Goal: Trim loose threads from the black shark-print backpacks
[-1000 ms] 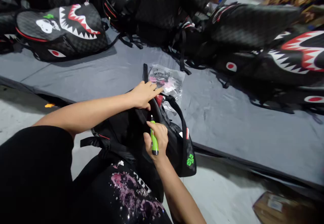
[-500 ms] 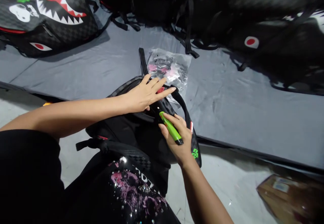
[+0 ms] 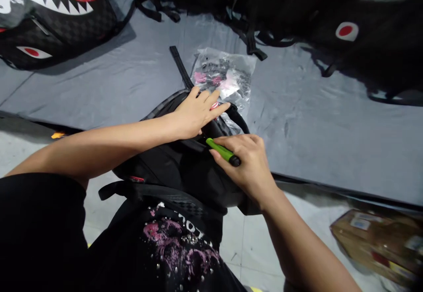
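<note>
since the earlier frame the right hand has rolled knuckles-up. left hand (image 3: 194, 113) lies open and flat, gripping nothing, pressing the black backpack (image 3: 178, 168) on the lap. the green pen-shaped tool (image 3: 222, 151) touches the backpack's top edge, right hand (image 3: 251, 166) closed round it. the work there looks underway, not finished.

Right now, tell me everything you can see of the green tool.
The green tool is a slim, pen-like stick, bright green with a black rear cap, seemingly plastic. The right hand grips it, tilted, front end pointing up-left at the top of the backpack, near the left hand lying flat there. Whether its tip touches the fabric is unclear.
</note>
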A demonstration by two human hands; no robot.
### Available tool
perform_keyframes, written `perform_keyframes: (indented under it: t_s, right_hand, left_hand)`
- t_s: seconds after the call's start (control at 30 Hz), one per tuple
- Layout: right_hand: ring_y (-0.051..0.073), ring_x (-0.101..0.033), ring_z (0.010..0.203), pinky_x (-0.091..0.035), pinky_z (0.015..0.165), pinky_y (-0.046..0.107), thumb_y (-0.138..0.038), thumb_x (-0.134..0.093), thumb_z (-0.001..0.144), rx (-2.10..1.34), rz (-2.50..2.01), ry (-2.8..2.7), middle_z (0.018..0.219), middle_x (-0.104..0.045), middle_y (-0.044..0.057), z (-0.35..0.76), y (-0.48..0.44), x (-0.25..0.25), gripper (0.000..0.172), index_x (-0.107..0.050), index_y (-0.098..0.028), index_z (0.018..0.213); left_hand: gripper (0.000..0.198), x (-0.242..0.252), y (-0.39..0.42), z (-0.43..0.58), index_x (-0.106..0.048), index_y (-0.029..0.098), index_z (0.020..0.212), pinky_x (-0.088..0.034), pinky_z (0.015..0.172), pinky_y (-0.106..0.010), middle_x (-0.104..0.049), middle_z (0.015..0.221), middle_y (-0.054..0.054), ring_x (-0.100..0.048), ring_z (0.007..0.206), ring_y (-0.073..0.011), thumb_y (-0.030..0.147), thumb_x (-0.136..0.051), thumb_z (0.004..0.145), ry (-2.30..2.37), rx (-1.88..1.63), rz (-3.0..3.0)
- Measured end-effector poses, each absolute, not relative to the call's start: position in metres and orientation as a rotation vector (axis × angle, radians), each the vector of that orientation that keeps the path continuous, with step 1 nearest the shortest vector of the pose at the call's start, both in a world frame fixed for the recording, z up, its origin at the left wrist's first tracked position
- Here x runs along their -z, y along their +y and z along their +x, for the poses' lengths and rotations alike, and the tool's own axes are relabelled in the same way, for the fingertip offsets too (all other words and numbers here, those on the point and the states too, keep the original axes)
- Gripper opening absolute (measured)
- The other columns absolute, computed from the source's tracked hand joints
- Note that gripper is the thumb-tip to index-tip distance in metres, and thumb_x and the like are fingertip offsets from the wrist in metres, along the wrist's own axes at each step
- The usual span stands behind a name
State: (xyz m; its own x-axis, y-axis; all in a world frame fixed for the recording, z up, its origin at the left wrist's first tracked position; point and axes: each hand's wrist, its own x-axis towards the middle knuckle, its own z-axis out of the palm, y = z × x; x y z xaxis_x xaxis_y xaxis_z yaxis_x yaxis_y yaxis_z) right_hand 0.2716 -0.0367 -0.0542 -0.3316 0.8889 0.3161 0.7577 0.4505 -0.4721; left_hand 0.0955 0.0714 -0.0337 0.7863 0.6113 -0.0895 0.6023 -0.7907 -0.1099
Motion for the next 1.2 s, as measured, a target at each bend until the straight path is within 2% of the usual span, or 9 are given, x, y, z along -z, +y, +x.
perform_keyframes:
  t_s: [0.37,0.5,0.7,1.03,1.2]
  right_hand:
    - [0.023,-0.071,0.091,-0.044,0.089,0.041,-0.032,-0.065,0.094,-0.423,-1.407,-2.101,0.099,-0.078,0.004,0.27,-0.042,0.052,0.017,-0.07,-0.024,0.108]
    - [0.022,-0.07,0.091,-0.044,0.09,0.041,-0.029,-0.065,0.093,-0.377,-1.343,-2.086,0.101,-0.077,0.004,0.26,-0.038,0.055,0.016,-0.069,-0.022,0.107]
    - [0.022,-0.07,0.09,-0.042,0.092,0.041,-0.03,-0.064,0.094,-0.323,-1.362,-2.042,0.1,-0.077,0.003,0.25,-0.04,0.061,0.013,-0.068,-0.022,0.104]
    - [0.023,-0.07,0.091,-0.04,0.099,0.044,-0.032,-0.06,0.096,-0.267,-1.463,-2.001,0.1,-0.077,0.004,0.237,-0.041,0.06,0.013,-0.067,-0.023,0.102]
    - [0.022,-0.07,0.088,-0.042,0.098,0.043,-0.034,-0.059,0.096,-0.25,-1.493,-1.956,0.097,-0.077,0.003,0.23,-0.044,0.061,0.014,-0.067,-0.023,0.101]
  left_hand:
    - [0.089,0.027,0.076,0.098,-0.029,0.02,0.157,-0.027,0.112,-0.052,-0.04,0.153,-0.02,-0.044,0.132,-0.0369,0.025,-0.072,0.079,-0.973,-0.225,-2.943]
    - [0.088,0.034,0.081,0.096,-0.031,0.023,0.156,-0.027,0.111,-0.052,-0.044,0.149,-0.017,-0.043,0.13,-0.0358,0.028,-0.073,0.078,-0.972,-0.14,-2.995]
    - [0.09,0.037,0.084,0.095,-0.029,0.022,0.156,-0.027,0.11,-0.054,-0.042,0.15,-0.017,-0.042,0.131,-0.0367,0.025,-0.071,0.076,-0.944,-0.147,-3.003]
    - [0.095,0.04,0.085,0.092,-0.023,0.027,0.158,-0.016,0.114,-0.059,-0.037,0.156,-0.013,-0.034,0.137,-0.0401,0.038,-0.069,0.076,-0.964,-0.065,-3.126]
    - [0.092,0.039,0.086,0.091,-0.024,0.028,0.158,-0.018,0.114,-0.058,-0.038,0.156,-0.012,-0.036,0.136,-0.0387,0.034,-0.068,0.077,-0.953,-0.084,-3.132]
